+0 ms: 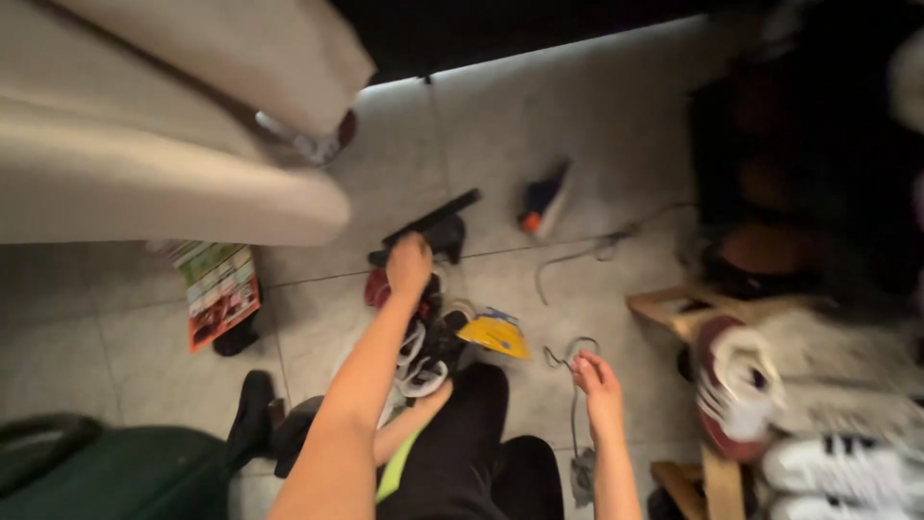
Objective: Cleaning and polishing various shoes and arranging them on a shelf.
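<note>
Meanwhile, left hand [409, 265] clenched on black shoe [435, 231]; right hand [597, 376] grasping grey cord [570, 351], open tile floor [539, 116] beyond.

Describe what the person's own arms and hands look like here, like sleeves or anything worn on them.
Both forearms are bare, with no sleeves in view. The left hand and right hand show no gloves; the blur hides any rings or watch. Below them are black trousers and a strip of lime green fabric.
</note>
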